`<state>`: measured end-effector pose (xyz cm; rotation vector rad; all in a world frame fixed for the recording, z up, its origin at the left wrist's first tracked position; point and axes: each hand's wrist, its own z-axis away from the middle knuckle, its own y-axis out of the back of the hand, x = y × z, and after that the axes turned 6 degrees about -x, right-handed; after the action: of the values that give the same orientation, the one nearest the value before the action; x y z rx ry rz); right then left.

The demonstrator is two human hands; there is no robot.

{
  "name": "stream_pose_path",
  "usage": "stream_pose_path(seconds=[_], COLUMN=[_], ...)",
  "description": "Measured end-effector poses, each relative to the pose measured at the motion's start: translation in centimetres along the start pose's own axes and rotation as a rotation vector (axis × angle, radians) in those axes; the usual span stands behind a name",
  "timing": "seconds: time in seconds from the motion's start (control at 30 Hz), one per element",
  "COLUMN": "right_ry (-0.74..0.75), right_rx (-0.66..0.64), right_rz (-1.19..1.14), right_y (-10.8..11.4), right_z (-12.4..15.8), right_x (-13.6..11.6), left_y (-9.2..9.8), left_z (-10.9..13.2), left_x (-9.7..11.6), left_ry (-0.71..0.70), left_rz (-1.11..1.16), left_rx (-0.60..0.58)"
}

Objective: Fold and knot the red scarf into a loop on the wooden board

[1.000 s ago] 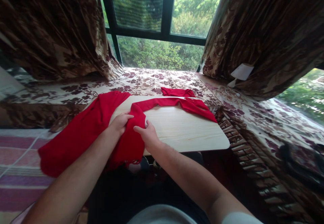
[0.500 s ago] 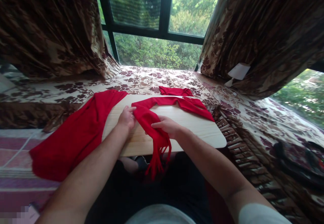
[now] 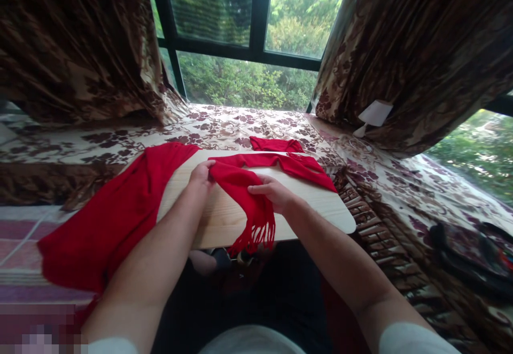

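Note:
A long red scarf (image 3: 236, 180) with a fringed end is spread in a bend over a pale wooden board (image 3: 224, 220). My left hand (image 3: 203, 173) pinches the scarf at its bend on the left side. Nearer the fringe, my right hand (image 3: 270, 191) grips the scarf's edge, thumb on top and fingers underneath. The fringe drapes over the board's front edge. From there the scarf runs along the back of the board to the right corner. Another large piece of red cloth (image 3: 116, 210) covers the board's left end and hangs down beside it.
Behind the board, a folded red cloth (image 3: 276, 144) lies on a floral-covered ledge (image 3: 224, 124). A small white lamp (image 3: 374, 113) stands at the right by the curtain. A black object (image 3: 468, 263) lies at far right. Striped bedding (image 3: 20, 236) is on the left.
My right hand has moved slightly up and right, drawing the fringed end higher and spreading it wider. My left hand has shifted a little up, now pinching the scarf at the bend.

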<state>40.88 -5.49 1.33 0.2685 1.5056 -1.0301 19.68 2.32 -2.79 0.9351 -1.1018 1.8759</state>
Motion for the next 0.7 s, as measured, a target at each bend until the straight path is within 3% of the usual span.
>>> stream_pose_path(seconds=[0.13,0.2,0.3,0.47,0.63,0.7], right_ry=[-0.072,-0.094,-0.113,-0.108,-0.108,-0.104], right_rx=[-0.112,-0.138,-0.141,-0.167,-0.189,-0.191], right_rz=[0.039,0.056,0.062,0.048,0.04,0.024], right_y=[-0.3,-0.4,-0.5,-0.8,-1.3,-1.3], right_z=[0.1,0.1,-0.2,-0.6,-0.7,-0.7], right_x=[0.9,1.7,2.7,3.2,3.0,3.1], left_y=[0.4,0.6,0.8,0.8,0.6,0.4], left_z=[-0.7,-1.2,-2.3,-4.1,-5.2,-5.5], left_x=[1.5,2.2,3.1,4.0,5.3,5.7], left_ry=[0.124,0.146,0.078,-0.072,-0.232,-0.254], left_rz=[-0.066,-0.217,-0.507,-0.786,-1.469,-1.6], left_rx=[-0.078,-0.085,-0.021,0.07,0.124,0.156])
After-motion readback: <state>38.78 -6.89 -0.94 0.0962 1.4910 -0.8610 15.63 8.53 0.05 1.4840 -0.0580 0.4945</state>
